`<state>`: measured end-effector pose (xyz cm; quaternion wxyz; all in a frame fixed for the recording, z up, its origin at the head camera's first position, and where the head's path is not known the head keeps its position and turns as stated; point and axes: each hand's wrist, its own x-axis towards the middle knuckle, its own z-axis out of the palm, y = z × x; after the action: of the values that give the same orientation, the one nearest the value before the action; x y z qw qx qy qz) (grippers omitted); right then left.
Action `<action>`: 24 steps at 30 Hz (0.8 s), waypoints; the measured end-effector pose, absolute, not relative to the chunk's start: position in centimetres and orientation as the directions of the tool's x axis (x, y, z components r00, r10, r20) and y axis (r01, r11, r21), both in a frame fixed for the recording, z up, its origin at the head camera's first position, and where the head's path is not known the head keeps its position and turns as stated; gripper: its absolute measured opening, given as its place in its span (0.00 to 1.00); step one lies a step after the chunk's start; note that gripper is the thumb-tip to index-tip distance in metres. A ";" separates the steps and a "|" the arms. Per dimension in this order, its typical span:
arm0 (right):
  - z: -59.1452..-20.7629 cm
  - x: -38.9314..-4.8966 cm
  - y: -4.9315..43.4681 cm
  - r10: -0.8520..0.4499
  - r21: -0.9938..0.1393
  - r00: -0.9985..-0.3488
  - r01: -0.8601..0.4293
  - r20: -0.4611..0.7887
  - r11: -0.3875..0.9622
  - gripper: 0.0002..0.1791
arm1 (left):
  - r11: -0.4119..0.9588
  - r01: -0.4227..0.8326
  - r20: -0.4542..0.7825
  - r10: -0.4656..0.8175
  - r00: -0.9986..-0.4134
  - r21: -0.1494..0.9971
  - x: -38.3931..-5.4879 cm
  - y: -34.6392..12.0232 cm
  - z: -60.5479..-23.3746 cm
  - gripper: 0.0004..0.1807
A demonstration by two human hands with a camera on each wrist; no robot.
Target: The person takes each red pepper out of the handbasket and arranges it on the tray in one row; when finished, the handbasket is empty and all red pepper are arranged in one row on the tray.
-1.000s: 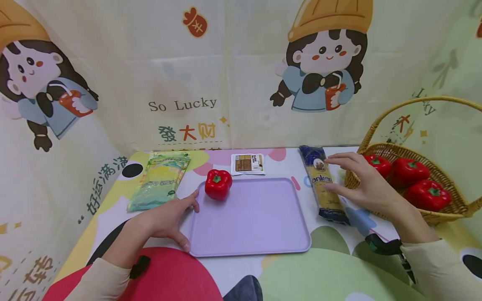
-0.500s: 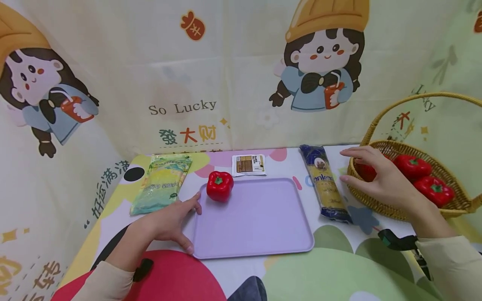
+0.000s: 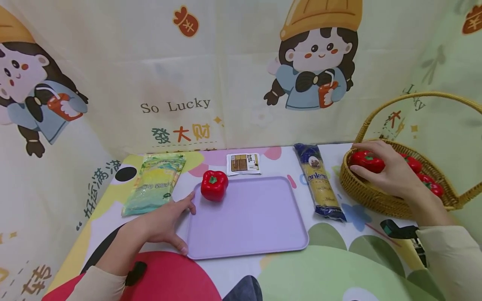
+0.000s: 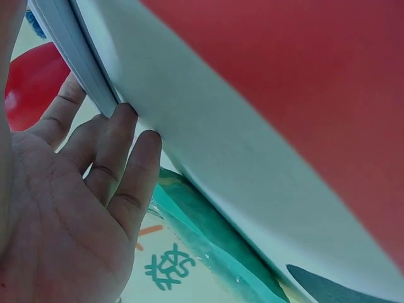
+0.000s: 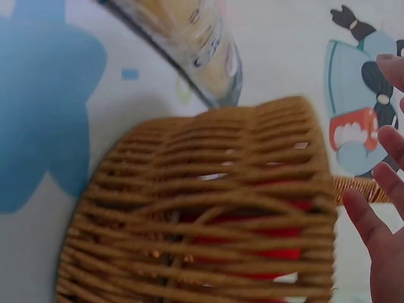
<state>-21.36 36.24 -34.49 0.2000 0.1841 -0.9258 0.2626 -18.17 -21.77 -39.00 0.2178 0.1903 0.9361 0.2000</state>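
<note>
My left hand point(image 3: 162, 223) rests at the left edge of a lilac tray point(image 3: 248, 225), fingers and thumb spread along its rim. Inside the tray's back left corner sits a red bell pepper point(image 3: 214, 185). On the right, my right hand point(image 3: 391, 171) hovers over a wicker basket point(image 3: 361, 196) holding several red bell peppers. Its spread thumb and fingers frame the leftmost pepper point(image 3: 366, 161) in the head view. In the right wrist view those fingers point(image 5: 366, 218) stand apart above the basket's rim, and red shows through the weave.
A yellow and blue pasta packet point(image 3: 320, 182) lies between tray and basket. Behind the tray is a small white and brown packet point(image 3: 243, 163). A green and yellow bag point(image 3: 154, 184) lies to the left. The basket's tall handle point(image 3: 418, 97) arches above its rim.
My right hand has moved right, from above the pasta packet to over the basket's leftmost pepper. My left hand stays at the tray's edge.
</note>
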 end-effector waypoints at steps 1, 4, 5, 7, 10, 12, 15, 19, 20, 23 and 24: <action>-34.6 -21.4 36.4 -0.232 -0.415 -0.856 -0.440 0.463 0.796 0.33 | 0.850 0.266 -0.334 0.440 -0.834 0.455 -18.2 -21.8 -39.0 0.48; -35.0 -21.6 37.0 -0.212 -0.439 -0.870 -0.418 0.444 0.795 0.32 | 0.850 0.262 -0.337 0.438 -0.833 0.456 -18.2 -21.8 -38.9 0.48; -35.0 -21.7 37.1 -0.203 -0.449 -0.877 -0.408 0.435 0.795 0.32 | 0.850 0.262 -0.339 0.439 -0.832 0.457 -18.2 -21.8 -38.9 0.48; -35.1 -21.9 37.4 -0.193 -0.470 -0.888 -0.393 0.417 0.790 0.32 | 0.850 0.264 -0.336 0.439 -0.833 0.455 -18.2 -21.8 -38.9 0.49; -35.4 -21.9 37.8 -0.181 -0.490 -0.900 -0.374 0.397 0.788 0.32 | 0.852 0.264 -0.335 0.437 -0.835 0.453 -18.2 -21.7 -38.9 0.52; -35.5 -21.9 38.1 -0.176 -0.492 -0.903 -0.367 0.392 0.790 0.32 | 0.849 0.269 -0.328 0.441 -0.835 0.455 -18.1 -21.6 -38.9 0.53; -35.6 -22.0 38.5 -0.173 -0.488 -0.906 -0.360 0.386 0.795 0.32 | 0.847 0.268 -0.329 0.442 -0.834 0.459 -18.0 -21.4 -39.0 0.51; -35.9 -22.4 38.6 -0.179 -0.478 -0.908 -0.357 0.378 0.803 0.32 | 0.853 0.263 -0.331 0.433 -0.838 0.450 -18.0 -21.5 -38.9 0.48; -36.0 -22.5 38.6 -0.181 -0.477 -0.909 -0.357 0.377 0.803 0.32 | 0.855 0.262 -0.332 0.431 -0.839 0.447 -18.0 -21.6 -38.9 0.48; -36.1 -22.7 38.7 -0.191 -0.467 -0.902 -0.371 0.388 0.803 0.32 | 0.858 0.260 -0.334 0.427 -0.841 0.443 -18.0 -21.6 -38.8 0.48; -36.0 -22.7 38.7 -0.196 -0.464 -0.897 -0.379 0.396 0.801 0.31 | 0.858 0.258 -0.333 0.425 -0.841 0.444 -18.0 -21.6 -38.8 0.48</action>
<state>-22.74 38.73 -36.04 0.1664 0.1540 -0.9341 0.2757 -17.95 -21.64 -38.76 0.2150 0.1817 0.9396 0.1944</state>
